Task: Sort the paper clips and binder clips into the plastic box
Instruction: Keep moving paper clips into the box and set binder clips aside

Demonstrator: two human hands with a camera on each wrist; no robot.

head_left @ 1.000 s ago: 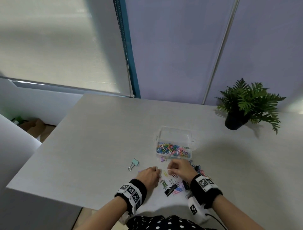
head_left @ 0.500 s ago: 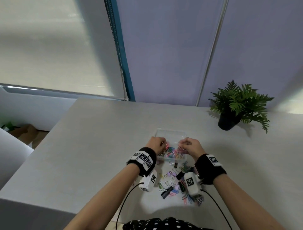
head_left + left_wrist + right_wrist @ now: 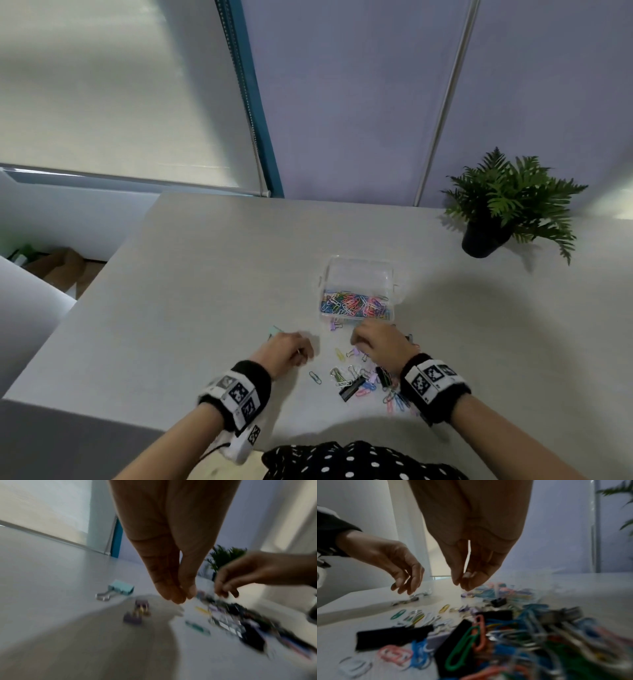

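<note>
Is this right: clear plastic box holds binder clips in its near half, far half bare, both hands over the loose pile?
Wrong on contents: the clear plastic box holds coloured paper clips in its near half, not binder clips. Head view shows it. Far half bare; left hand and right hand hover by the loose pile.

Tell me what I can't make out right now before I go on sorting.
- Left hand fingertips: hidden by its own back in the head view, blurred in the left wrist view; holding anything, unclear.
- Right hand: the same; right wrist view shows no clear clip.
- Loose clip pile: motion blur.
- Plastic box far half: glare.
</note>
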